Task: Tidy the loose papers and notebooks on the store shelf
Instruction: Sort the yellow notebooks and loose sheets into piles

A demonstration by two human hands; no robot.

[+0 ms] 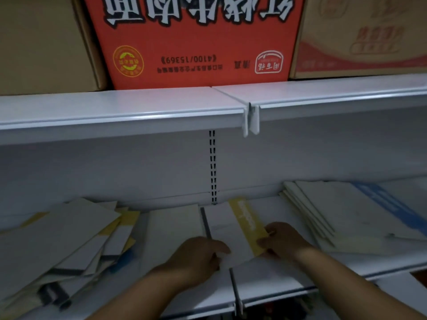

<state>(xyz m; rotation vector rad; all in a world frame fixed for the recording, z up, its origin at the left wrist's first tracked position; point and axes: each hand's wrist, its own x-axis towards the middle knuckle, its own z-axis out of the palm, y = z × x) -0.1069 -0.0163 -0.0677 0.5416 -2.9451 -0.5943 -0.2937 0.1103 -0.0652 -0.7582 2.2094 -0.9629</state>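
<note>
A white notebook with a yellow band [233, 229] lies at the middle of the white shelf [272, 280]. My left hand [198, 255] grips its near left edge. Its near right corner, on the yellow band, is pinched by my right hand [283, 240]. Beside it on the left lies another pale notebook with a dark spine [175, 227]. A messy heap of loose notebooks and papers [69, 248] sprawls at the left. At the right sits a fanned stack of white notebooks, the top one with a blue band [351, 211].
An upper white shelf [129, 112] overhangs the working shelf and carries a red printed carton [196, 42] between two brown cartons. A slotted upright runs down the back panel [213, 167]. A shelf joint bracket [235, 292] sticks out at the front edge.
</note>
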